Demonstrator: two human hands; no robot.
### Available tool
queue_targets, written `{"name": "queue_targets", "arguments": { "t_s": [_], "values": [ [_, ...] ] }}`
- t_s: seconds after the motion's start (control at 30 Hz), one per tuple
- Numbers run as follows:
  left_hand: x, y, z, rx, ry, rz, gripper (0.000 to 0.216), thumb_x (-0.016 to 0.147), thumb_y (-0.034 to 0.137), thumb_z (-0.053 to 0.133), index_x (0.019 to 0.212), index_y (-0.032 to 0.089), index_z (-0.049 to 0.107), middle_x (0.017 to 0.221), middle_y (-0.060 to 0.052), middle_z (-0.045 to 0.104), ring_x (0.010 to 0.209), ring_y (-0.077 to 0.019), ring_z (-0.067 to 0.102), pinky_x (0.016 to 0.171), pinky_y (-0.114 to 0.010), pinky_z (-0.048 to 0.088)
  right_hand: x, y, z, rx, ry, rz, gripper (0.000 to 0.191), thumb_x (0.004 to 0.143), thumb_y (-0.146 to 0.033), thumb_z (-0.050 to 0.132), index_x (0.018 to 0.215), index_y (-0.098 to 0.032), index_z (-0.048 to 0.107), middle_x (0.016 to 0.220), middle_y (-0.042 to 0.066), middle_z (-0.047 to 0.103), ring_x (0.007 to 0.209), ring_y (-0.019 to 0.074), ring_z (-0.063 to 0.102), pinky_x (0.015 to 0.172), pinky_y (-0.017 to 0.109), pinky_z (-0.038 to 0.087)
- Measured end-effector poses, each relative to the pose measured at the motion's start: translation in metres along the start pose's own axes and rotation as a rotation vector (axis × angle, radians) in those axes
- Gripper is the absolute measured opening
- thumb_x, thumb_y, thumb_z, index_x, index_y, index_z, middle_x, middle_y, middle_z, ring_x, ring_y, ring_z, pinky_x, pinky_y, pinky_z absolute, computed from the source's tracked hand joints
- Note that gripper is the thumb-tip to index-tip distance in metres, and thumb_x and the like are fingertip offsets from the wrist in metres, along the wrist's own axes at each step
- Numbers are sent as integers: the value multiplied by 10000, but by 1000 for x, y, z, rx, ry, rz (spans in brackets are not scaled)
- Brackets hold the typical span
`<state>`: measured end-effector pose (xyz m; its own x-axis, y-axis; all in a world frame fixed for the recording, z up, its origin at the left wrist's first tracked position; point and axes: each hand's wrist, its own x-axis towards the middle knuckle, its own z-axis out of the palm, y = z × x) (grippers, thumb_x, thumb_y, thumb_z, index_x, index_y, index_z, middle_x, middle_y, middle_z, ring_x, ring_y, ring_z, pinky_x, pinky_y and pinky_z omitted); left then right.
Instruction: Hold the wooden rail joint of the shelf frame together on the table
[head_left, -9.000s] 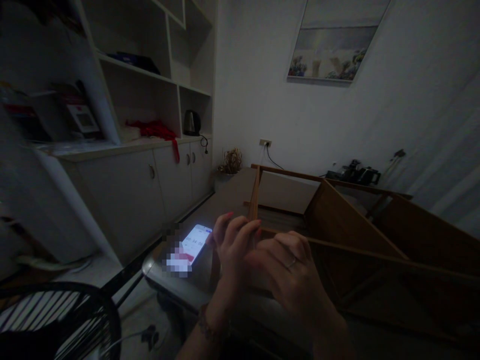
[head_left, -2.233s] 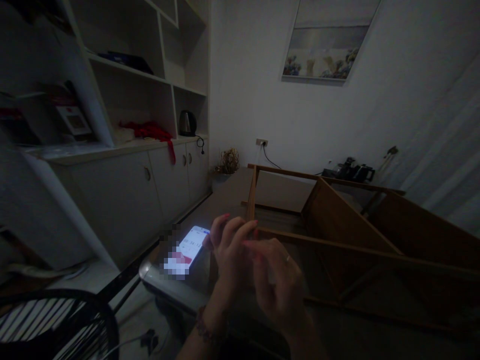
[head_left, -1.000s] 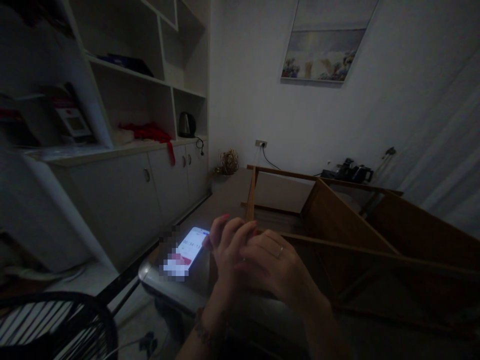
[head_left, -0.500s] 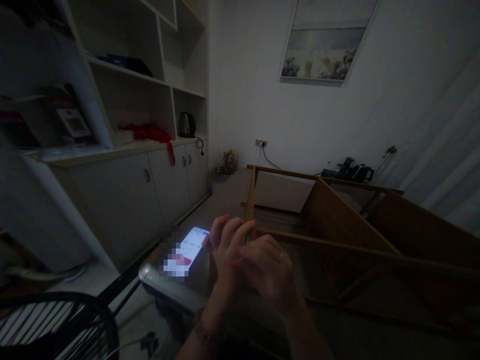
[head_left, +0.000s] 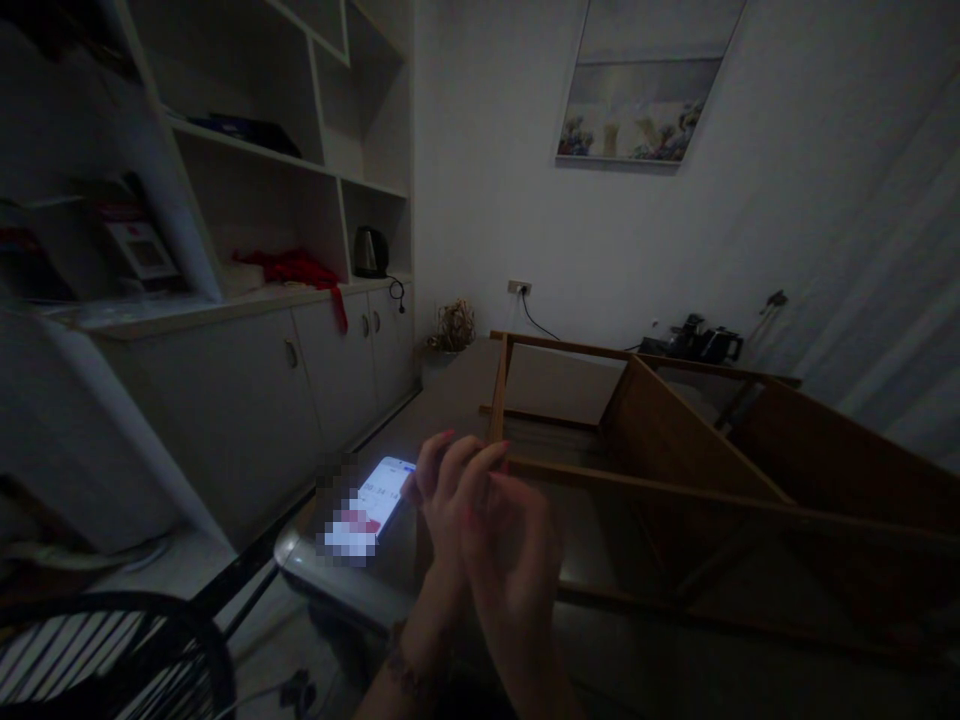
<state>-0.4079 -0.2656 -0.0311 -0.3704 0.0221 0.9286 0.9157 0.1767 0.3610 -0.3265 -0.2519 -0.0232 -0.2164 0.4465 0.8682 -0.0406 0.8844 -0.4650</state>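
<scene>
My left hand [head_left: 454,495] is raised over the near end of the glass-like tabletop, fingers curled and thumb side hidden. Close against it, my right hand [head_left: 517,560] has its thumb and fingers bent towards the left fingertips. Anything small between the fingers is too dark to make out. Left of my hands lies a lit phone [head_left: 379,497] showing a timer, partly blurred out. Just beyond the hands, a wooden frame with panels [head_left: 645,487] rests on its side on the table [head_left: 450,395]. A bracelet [head_left: 405,665] is on my left wrist.
A white cabinet [head_left: 225,400] with open shelves stands on the left, holding a kettle [head_left: 370,250] and red cloth [head_left: 300,268]. A black round fan-like grille [head_left: 97,650] is at lower left. Dried decoration [head_left: 454,325] and a dark appliance [head_left: 686,340] stand near the wall.
My right hand has turned more upright and shifted left, its thumb now standing up beside the left hand. My left hand and the phone stay almost where they were.
</scene>
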Motion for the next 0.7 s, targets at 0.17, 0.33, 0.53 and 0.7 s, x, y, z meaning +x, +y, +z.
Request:
{"name": "queue_targets", "arguments": {
  "t_s": [0.17, 0.33, 0.53, 0.7],
  "values": [
    [4, 4, 0, 10, 33, 17, 141, 954, 269, 586, 1037, 292, 697, 922, -5, 675, 1108, -222, 528, 941, -374, 358, -1, -3, -1, -113, 7, -56, 255, 989, -393, 579, 1140, -191, 619, 920, 51, 715, 789, 194, 643, 782, 367, 385],
    [4, 5, 0, 22, 43, 9, 128, 961, 265, 593, 1021, 294, 702, 908, -1, 664, 1125, -211, 515, 964, -369, 342, -4, 1, -4, -180, 42, -120, 213, 998, -380, 573, 1089, -209, 661, 819, 33, 708, 714, 185, 592, 757, 379, 337],
    [2, 5, 0, -3, 26, -14, 127, 964, 282, 594, 1025, 303, 703, 933, 0, 661, 1139, -210, 514, 960, -368, 350, -5, 6, -2, -198, 75, -219, 225, 995, -285, 559, 1187, -215, 652, 746, 8, 707, 617, 162, 530, 709, 382, 312],
    [0, 1, 0, -35, 5, -25, 151, 959, 269, 589, 1045, 300, 708, 953, -8, 672, 1140, -214, 512, 963, -367, 355, -1, 6, 4, -183, 85, -168, 203, 984, -299, 534, 1141, -204, 621, 812, 20, 678, 699, 172, 554, 757, 381, 334]
  ]
}}
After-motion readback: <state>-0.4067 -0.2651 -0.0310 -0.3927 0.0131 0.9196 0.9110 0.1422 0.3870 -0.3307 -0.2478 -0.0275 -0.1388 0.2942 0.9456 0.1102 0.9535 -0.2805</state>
